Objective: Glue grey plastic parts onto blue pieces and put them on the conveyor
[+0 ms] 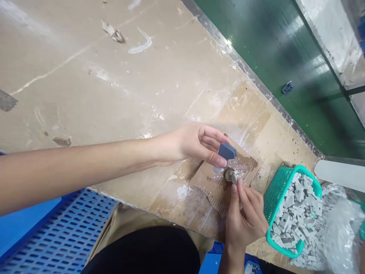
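Head view looks down on a broad tan surface, scuffed with white smears, glossy patches and dried flakes, its far edge bordered by a grey strip. Beyond that strip lies a green area that reflects light, with a small dark blue piece on it.

The left hand reaches over the surface and pinches a blue-grey block between thumb and fingers. The right hand pinches a small grey piece at its fingertips, just beside a small round dish. The dish sits on a stained piece of cardboard with a torn, ridged edge, near the surface's near edge. The block is above the cardboard, close to the dish.

To the right, a turquoise basket holds a heap of grey parts. More parts and crumpled clear plastic lie beside it, and a white bar-like object stretches in behind. Below the near edge, at left, is a blue slotted crate, next to khaki and black fabric.
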The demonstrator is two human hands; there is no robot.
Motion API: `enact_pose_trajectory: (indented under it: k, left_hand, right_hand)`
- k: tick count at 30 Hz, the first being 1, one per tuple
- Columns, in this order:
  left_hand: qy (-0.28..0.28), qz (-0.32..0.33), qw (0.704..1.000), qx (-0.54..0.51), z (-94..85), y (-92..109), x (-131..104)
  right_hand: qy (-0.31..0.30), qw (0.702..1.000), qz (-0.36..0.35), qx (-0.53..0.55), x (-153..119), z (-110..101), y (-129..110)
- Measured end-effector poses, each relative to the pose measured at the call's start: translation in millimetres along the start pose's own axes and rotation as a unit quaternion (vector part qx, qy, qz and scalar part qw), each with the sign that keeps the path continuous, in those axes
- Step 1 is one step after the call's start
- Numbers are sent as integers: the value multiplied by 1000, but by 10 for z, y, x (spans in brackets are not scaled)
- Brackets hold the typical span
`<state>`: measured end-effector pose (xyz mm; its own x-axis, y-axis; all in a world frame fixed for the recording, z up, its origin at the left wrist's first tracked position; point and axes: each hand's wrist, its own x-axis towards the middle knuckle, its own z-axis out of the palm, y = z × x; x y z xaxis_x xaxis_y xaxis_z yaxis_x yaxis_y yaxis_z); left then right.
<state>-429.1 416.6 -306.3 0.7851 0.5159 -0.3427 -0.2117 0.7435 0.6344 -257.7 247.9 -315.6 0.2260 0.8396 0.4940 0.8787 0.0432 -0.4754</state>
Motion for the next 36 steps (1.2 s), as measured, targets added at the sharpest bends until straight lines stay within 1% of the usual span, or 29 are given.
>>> enact_pose_trajectory:
  k: [4, 11, 21, 25, 27, 31, 33, 36]
  left_hand:
    - [8, -13, 1000, 2, 34, 41, -33]
    - [18, 0, 1000, 21, 28, 12, -50]
    - [-22, -8, 998, 60, 5, -100, 14]
    - [-18, 5, 997, 79, 27, -68, -29]
    - [-7, 7, 994, 112, 53, -36, -64]
    - [14, 25, 986, 162, 129, -53, -110]
    - [8, 24, 985, 169, 174, -102, -129]
    - [-11, 11, 988, 152, 242, -175, -165]
  right_hand:
    - [13, 999, -27, -27, -3, 12, 8]
    - [-7, 999, -17, -44, -49, -1, 0]
    - [-20, 999, -15, -35, -28, 4, -13]
    - [-11, 1000, -13, -23, -31, 7, -21]
    - [-1, 1000, 18, -4, -28, 0, -47]
    - [46, 987, 124, 93, -9, -38, -135]
    - [69, 979, 134, 139, 4, -64, -179]
    - [77, 977, 103, 172, 29, -109, -236]
